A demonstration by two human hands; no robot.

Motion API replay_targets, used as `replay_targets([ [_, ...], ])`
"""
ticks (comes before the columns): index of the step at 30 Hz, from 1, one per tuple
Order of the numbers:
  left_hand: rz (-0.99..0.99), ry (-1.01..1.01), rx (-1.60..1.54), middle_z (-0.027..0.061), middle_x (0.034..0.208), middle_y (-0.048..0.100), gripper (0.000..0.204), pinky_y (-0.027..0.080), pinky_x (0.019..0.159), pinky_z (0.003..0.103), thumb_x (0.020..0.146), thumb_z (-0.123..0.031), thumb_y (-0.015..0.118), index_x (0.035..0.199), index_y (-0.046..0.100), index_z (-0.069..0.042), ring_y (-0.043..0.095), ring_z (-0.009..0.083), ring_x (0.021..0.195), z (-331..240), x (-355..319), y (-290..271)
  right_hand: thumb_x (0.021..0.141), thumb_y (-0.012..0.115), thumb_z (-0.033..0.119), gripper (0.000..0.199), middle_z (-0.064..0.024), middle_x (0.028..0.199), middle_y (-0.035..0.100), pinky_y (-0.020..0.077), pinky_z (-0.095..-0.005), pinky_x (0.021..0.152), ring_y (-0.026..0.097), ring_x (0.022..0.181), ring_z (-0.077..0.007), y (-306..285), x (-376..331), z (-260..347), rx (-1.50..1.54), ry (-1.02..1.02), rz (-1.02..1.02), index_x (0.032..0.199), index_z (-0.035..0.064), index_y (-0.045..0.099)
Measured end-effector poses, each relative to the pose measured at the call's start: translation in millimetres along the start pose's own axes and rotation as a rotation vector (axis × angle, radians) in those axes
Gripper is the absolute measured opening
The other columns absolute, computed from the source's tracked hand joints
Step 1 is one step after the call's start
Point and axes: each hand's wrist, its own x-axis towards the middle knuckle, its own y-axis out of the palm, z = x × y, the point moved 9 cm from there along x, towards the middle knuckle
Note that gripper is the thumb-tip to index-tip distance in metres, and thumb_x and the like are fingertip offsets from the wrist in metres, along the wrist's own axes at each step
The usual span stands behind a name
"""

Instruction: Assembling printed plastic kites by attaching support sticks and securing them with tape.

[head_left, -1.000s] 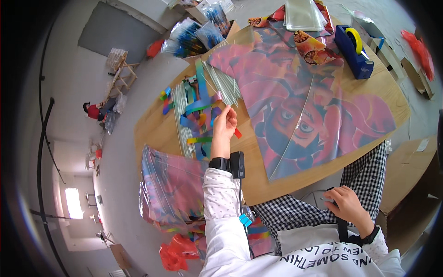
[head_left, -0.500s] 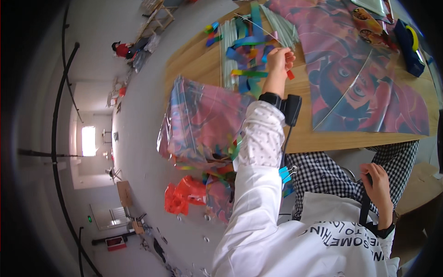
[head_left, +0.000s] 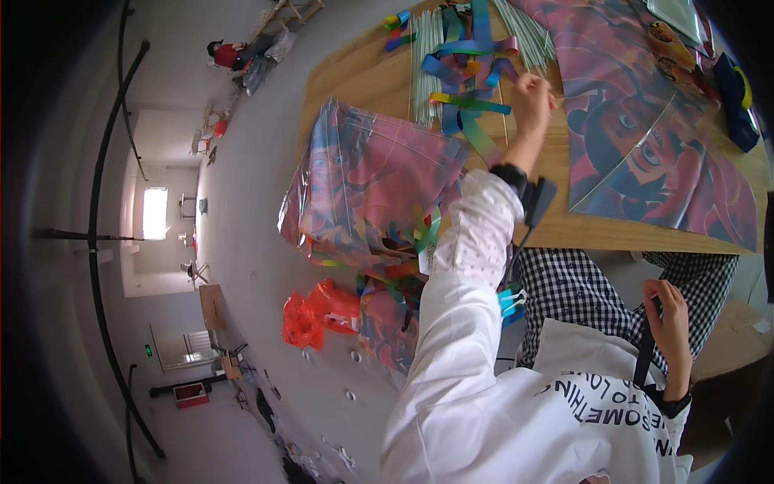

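Rainbow ribbons (head_left: 476,47), glossy and flat, lie across pale, slim rods (head_left: 419,73); creased printed film (head_left: 629,145) to their right. Surface: wood-grained table (head_left: 588,230), grey floor (head_left: 250,185) beyond. Your left hand (head_left: 534,101) is curled beside the ribbons; contents cannot be told. Your right hand (head_left: 666,316) is released, loosely bent above checked fabric (head_left: 572,290).

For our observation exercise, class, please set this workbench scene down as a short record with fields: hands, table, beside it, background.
Left hand: over the wooden table, beside colourful ribbons; grip unclear
Right hand: loosely curled, above checkered trousers
Rods: thin pale rods in two bundles, ribbons lying between and partly across them
Table, right: pink-and-blue printed sheet; blue tape dispenser with yellow roll
Left of forearm: glossy printed sheets
Floor: red plastic bag
Background: person in red top
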Motion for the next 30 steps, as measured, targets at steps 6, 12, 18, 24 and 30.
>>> replay_targets([
  [6,0.478,-0.226,-0.169,-0.0014,0.061,0.052,0.017,0.034,0.044,0.017,0.095,-0.022,0.05,0.084,0.051,-0.009,0.047,0.0031,0.05,-3.7,-197.3,73.9,0.089,0.058,0.004,0.025,-0.01,0.101,0.065,0.046,-0.0288,0.086,0.061,0.099,-0.0178,-0.2,2.7,-7.9,0.607,0.201,-0.039,0.114,-0.0024,0.055],
  [12,0.547,-0.375,-0.034,-0.0015,0.073,0.053,0.006,0.04,0.057,0.018,0.092,-0.009,0.055,0.09,0.053,-0.003,0.05,0.0038,0.063,14.9,-326.6,84.2,0.098,0.047,0.009,0.025,-0.0112,0.097,0.066,0.0501,-0.0264,0.081,0.064,0.093,-0.0168,13.8,23.1,10.7,1.16,0.269,-0.095,0.12,-0.0027,0.052],
  [18,0.697,-0.113,0.417,0.0024,0.087,0.066,0.011,0.046,0.068,0.024,0.088,-0.009,0.063,0.096,0.063,-0.003,0.059,0.0097,0.074,-9.3,-276.8,76.1,0.098,0.044,0.004,0.019,-0.0091,0.083,0.065,0.0543,-0.0259,0.072,0.065,0.077,-0.0148,14.3,8.5,-8.6,1.111,0.344,-0.021,0.108,-0.0048,0.057],
  [24,0.047,0.314,0.567,0.0063,0.084,0.065,0.014,0.048,0.069,0.031,0.086,-0.013,0.065,0.094,0.061,-0.002,0.061,0.0163,0.075,-5.6,-50.3,-0.5,0.097,0.043,0.001,0.017,-0.0084,0.08,0.065,0.0521,-0.0251,0.069,0.064,0.073,-0.0135,-0.7,-14.1,-50.3,0.977,0.384,-0.135,0.103,-0.0034,0.059],
  [30,-0.126,0.222,1.078,0.0135,0.075,0.068,0.025,0.051,0.07,0.036,0.079,-0.024,0.073,0.082,0.066,-0.001,0.066,0.0263,0.072,11.5,53.8,-7.1,0.096,0.044,0.002,0.015,-0.008,0.078,0.065,0.0512,-0.024,0.069,0.064,0.074,-0.0127,-15.5,-38.7,-76.9,0.99,0.442,-0.253,0.1,-0.0026,0.058],
])
